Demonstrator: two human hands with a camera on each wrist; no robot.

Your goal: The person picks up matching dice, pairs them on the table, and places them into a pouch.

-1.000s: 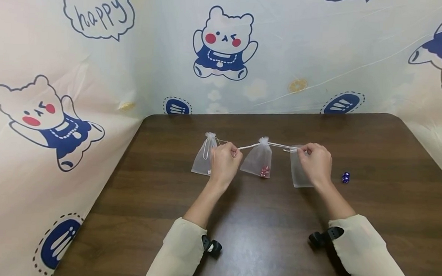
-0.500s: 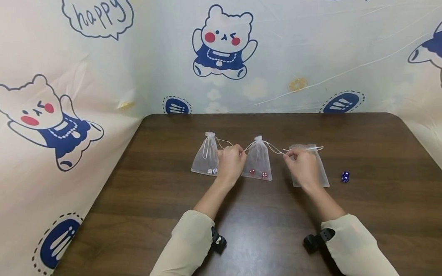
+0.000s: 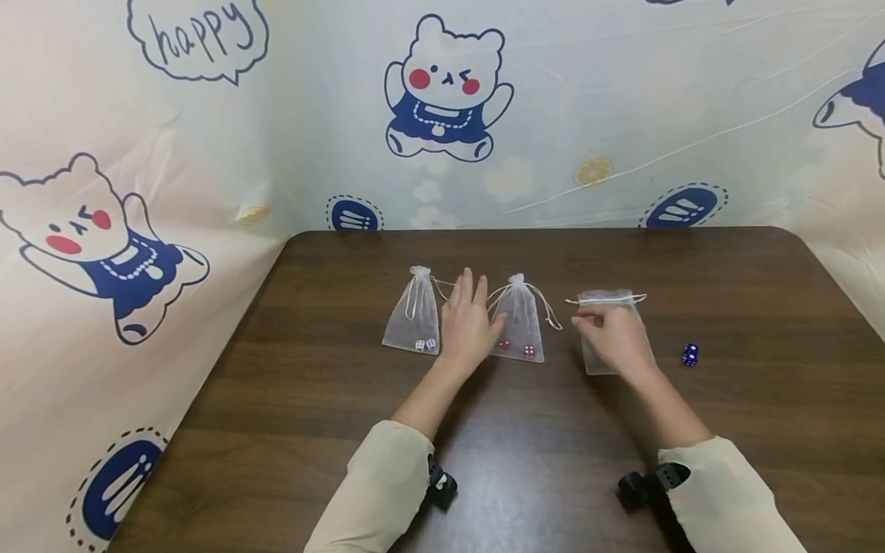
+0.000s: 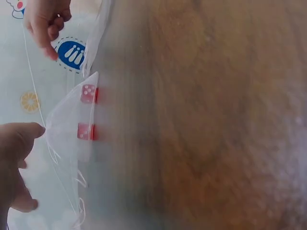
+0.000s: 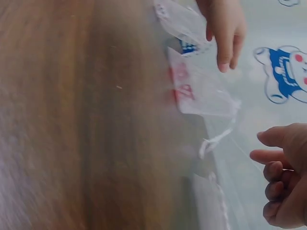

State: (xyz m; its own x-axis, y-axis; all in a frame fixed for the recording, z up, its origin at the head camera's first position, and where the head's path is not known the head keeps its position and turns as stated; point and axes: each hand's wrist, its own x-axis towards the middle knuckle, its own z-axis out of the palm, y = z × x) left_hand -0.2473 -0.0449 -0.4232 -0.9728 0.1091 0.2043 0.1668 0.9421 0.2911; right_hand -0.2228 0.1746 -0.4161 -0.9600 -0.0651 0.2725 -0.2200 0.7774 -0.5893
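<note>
Farthest left on the tabletop [image 3: 524,448], the left bag [image 3: 410,321] lies with its gathered neck toward the far edge and two white dice [image 3: 430,344] at its near end. The left hand [image 3: 470,324] comes next, palm down with fingers extended and thumb spread, holding nothing; it sits between that bag and the middle bag [image 3: 523,318], its thumb over the latter's left margin, though whether it touches the mesh cannot be told. The middle bag, with two red dice [image 3: 529,351] inside, also has its long axis running near to far, its neck drawn in and a loop of its cord [image 3: 553,322] trailing right, just short of the right hand [image 3: 615,336]. The right hand has thumb and forefinger a little apart, the other fingers curled in, and nothing visible in its grasp. It hovers over or rests on the right bag [image 3: 597,360], which lies flat and ungathered, mouth toward the far edge; no dice show in its visible part. Beyond, farthest right, two blue dice [image 3: 689,355] sit close together, outside that bag, just right of the right hand, clearly the nearer one, and well apart from the left.
</note>
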